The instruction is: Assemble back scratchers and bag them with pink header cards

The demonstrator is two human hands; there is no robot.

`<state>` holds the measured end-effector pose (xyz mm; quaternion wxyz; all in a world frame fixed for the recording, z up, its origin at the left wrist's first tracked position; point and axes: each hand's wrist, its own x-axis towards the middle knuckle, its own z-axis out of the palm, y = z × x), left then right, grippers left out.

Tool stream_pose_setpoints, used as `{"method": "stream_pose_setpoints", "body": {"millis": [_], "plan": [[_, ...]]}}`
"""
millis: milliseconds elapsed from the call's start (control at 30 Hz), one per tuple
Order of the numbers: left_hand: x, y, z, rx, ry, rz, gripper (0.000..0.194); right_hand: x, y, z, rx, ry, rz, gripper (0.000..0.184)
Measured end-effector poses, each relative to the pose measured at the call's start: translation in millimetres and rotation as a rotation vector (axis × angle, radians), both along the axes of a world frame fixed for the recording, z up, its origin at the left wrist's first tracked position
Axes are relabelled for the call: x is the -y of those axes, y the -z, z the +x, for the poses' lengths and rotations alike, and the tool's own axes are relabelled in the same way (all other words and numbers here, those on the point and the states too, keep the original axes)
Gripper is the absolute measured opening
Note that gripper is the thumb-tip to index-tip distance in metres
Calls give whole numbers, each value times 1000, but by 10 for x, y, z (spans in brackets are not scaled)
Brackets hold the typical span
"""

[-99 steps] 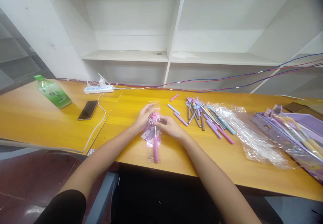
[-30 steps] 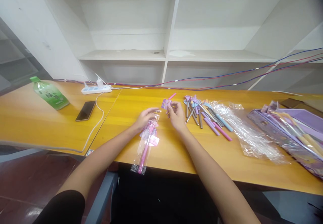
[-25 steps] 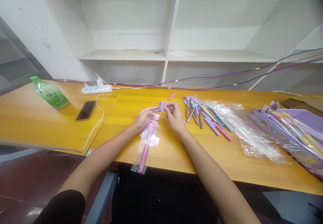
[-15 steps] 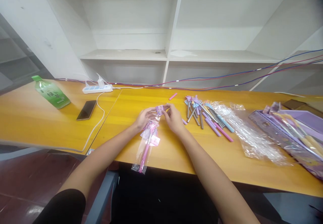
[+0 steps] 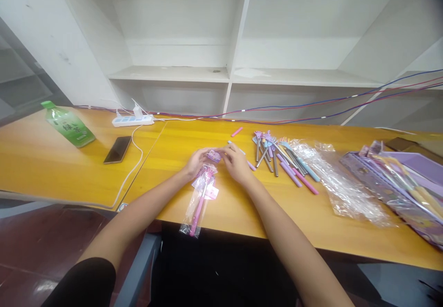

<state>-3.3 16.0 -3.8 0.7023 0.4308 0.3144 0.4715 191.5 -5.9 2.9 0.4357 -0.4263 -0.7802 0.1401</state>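
Note:
My left hand [image 5: 196, 163] is closed on a small purple printed card [image 5: 213, 156] at the top of a clear plastic bag [image 5: 187, 219]. The fingertips of my right hand [image 5: 238, 163] are bent together at the card's right edge. Below the card, a pink back scratcher [image 5: 197, 212] shows through the bag, its handle end at the table's front edge. A pale pink label [image 5: 212, 192] lies beside its shaft. Just behind my right fingers a light blue tube [image 5: 238, 149] is partly hidden.
Right of my hands lies a pile of back scratchers [image 5: 268, 148] with loose coloured tubes [image 5: 290, 173]. Clear plastic bags [image 5: 339, 182] and a purple basket [image 5: 367, 178] lie further right. On the left are a phone [image 5: 117, 150], green bottle [image 5: 71, 126] and power strip [image 5: 133, 121].
The purple card has tipped flatter and dropped slightly between my hands. A light blue tube now shows behind my right hand. The bagged back scratcher has hardly moved.

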Motion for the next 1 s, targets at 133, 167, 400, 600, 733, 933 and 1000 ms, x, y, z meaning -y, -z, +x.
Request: {"method": "stream_pose_setpoints", "body": {"millis": [133, 167, 400, 600, 733, 933, 1000], "plan": [[1, -5, -7, -11, -3, 24, 37, 25, -13, -16, 2, -4, -28, 33], [-2, -2, -8, -8, -9, 40, 37, 28, -10, -22, 2, -14, -38, 33], [-34, 2, -28, 12, -35, 87, 40, 44, 52, -88, 65, -66, -89, 28], [-21, -29, -33, -12, -50, 84, 39, 67, 0, -88, 57, -22, -83, 33], [-5, -30, -22, -11, -59, 101, 35, 85, -34, -74, 74, -58, -80, 31], [12, -42, -7, -20, -61, 115, 34, 86, -44, -60, 95, -42, -81, 31], [22, -61, -4, -26, -56, 123, 35, 71, -21, -61, 81, -15, -79, 29]]}}
